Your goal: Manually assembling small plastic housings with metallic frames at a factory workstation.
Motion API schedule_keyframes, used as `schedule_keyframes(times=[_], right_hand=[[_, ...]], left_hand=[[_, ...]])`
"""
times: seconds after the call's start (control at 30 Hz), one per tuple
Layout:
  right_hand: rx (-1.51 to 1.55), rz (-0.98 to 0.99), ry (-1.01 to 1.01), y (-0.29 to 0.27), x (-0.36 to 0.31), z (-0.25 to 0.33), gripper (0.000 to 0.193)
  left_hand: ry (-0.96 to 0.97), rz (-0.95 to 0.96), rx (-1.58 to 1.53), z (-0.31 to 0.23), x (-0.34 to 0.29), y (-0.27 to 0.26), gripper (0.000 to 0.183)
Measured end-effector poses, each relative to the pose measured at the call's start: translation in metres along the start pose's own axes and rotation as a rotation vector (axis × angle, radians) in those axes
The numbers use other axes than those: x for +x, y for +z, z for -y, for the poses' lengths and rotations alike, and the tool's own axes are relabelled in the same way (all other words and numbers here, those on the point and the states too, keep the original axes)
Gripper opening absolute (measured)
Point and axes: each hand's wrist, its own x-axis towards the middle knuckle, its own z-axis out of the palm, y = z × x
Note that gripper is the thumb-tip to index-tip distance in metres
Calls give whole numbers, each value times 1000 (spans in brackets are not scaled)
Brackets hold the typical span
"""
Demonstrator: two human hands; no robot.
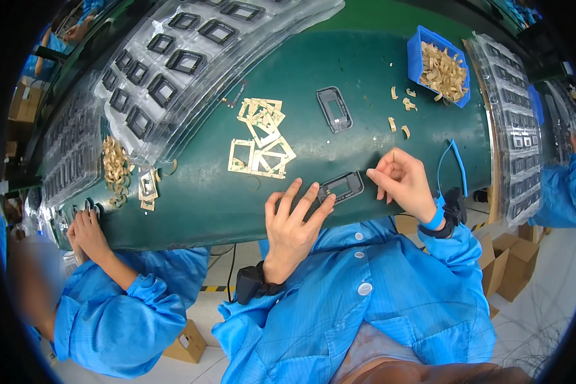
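At the table [198, 211], the spread left hand [292, 229] partly hides a frame [355, 182]; the right hand's grip [406, 185] is unclear.

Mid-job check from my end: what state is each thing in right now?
Left hand, fingers spread, tips at the near black frame
Right hand, thumb and forefinger close together; whether pinching anything, unclear
Near black frame, apparently resting on the green tabletop
Far black frame, lying flat, untouched
Blue bin, uncovered, heaped with tan strips
Cream frames, loose, overlapping

Cardboard boxes [520, 267] and yellow-black tape [214, 288] on the floor [201, 368].
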Motion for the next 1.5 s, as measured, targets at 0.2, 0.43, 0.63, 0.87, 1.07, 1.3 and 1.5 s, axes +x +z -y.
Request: schedule_keyframes(times=[0.2,0.43,0.63,0.87,1.07,1.3,1.5], right_hand=[[-757,-25,-799,8,-5,3,46],[-878,10,-862,7,0,-1,48],[-1000,20,-912,6,3,4,48],[-688,56,-702,5,9,2,40],[-624,78,-631,4,12,-1,40],[-619,101,-651,1,15,-2,42],[-635,86,-716,1,14,-5,47]], left_hand=[[-64,-12,-61,-4,0,-5,31],[-86,-17,-70,-5,2,-3,34],[-95,1,-47,-6,1,-2,36],[-117,-3,-71,-4,1,-1,34],[-98,44,-93,-5,6,-6,30],[-70,97,-170,1,8,-5,28],[-39,220,-103,-3,15,-13,40]])
